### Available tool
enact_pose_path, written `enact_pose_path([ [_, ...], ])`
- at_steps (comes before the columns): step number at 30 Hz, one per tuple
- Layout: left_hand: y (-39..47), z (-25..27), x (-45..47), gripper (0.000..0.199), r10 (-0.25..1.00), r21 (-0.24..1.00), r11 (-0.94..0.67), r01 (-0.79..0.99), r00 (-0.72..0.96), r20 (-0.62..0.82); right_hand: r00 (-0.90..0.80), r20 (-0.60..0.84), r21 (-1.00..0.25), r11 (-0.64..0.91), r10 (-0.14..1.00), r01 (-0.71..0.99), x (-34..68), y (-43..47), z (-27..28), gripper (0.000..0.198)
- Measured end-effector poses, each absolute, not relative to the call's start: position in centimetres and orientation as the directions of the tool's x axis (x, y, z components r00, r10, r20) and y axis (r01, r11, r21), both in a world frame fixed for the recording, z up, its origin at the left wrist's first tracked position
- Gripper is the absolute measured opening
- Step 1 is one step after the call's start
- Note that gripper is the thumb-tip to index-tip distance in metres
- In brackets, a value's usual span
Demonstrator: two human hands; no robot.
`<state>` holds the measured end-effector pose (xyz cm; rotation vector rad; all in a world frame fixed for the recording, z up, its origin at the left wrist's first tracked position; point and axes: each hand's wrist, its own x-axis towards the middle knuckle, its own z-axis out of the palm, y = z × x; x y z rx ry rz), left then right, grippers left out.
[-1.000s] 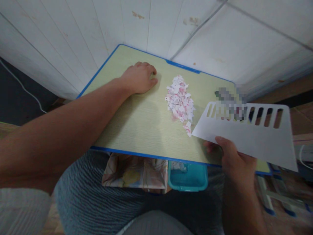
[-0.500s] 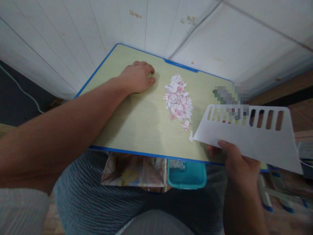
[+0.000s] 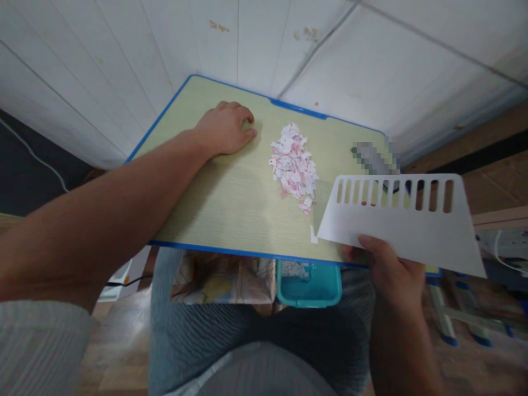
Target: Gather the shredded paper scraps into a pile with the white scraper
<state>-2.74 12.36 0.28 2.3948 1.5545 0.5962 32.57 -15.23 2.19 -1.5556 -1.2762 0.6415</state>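
Observation:
My right hand [image 3: 391,267] grips the lower edge of a white plastic scraper [image 3: 396,234] with a row of slots along its top. The scraper is held tilted over the right front of the table. At its left corner lies a small strip of white paper [image 3: 314,235]. A heap of torn white and pink paper bits [image 3: 293,162] spreads over the middle of the tabletop. Left of the heap, my left hand [image 3: 226,127] rests on the table, fingers loosely bent and thumb apart, holding nothing.
The pale table [image 3: 231,214] has a blue rim and stands against a white wall [image 3: 206,44]. A blurred-out object [image 3: 371,157] lies at the back right. Below the front edge are a teal bin [image 3: 309,291] with paper bits inside and a patterned bag [image 3: 226,283].
The scraper and the paper strip at its corner have shifted slightly toward the table's front edge. My left leg has moved inward, showing more floor. The left hand stays in place on the table.

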Motion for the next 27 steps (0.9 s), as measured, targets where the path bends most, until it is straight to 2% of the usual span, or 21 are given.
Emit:
enact_pose_path([
  [3, 12.5, 0.3, -2.9, 0.072, 0.909, 0.376, -0.414, 0.829, 0.355, 0.217, 0.31, 0.144, -0.914, 0.006, 0.94, 0.405, 32.6, -15.5, 2.1, 0.021],
  [7, 12.3, 0.5, -2.9, 0.075, 0.92, 0.356, -0.389, 0.85, 0.338, 0.199, 0.336, 0.193, -0.864, -0.002, 0.922, 0.503, 32.6, -15.8, 2.1, 0.029],
  [12, 12.2, 0.6, -2.8, 0.079, 0.92, 0.355, -0.392, 0.849, 0.353, 0.171, 0.268, 0.185, -0.921, 0.072, 0.946, 0.382, 31.7, -16.5, 2.9, 0.019],
  [16, 12.4, 0.1, -2.9, 0.07, 0.913, 0.368, -0.406, 0.837, 0.35, 0.21, 0.167, 0.249, -0.895, 0.161, 0.954, 0.416, 30.7, -16.5, 3.2, 0.033],
  [19, 12.5, -0.3, -2.9, 0.059, 0.912, 0.389, -0.405, 0.827, 0.334, 0.24, 0.1, 0.231, -0.868, 0.159, 0.968, 0.471, 30.3, -16.0, 2.7, 0.041],
  [21, 12.4, -0.3, -2.9, 0.056, 0.91, 0.38, -0.408, 0.83, 0.335, 0.245, 0.099, 0.214, -0.876, 0.146, 0.972, 0.459, 30.4, -15.7, 2.3, 0.037],
  [25, 12.2, -0.2, -2.9, 0.057, 0.902, 0.341, -0.42, 0.841, 0.346, 0.258, 0.256, 0.208, -0.928, 0.108, 0.944, 0.358, 31.5, -15.9, 2.0, 0.015],
  [27, 12.1, -0.2, -3.0, 0.058, 0.9, 0.342, -0.425, 0.838, 0.351, 0.259, 0.268, 0.184, -0.932, 0.081, 0.946, 0.352, 32.2, -16.5, 2.1, 0.016],
])
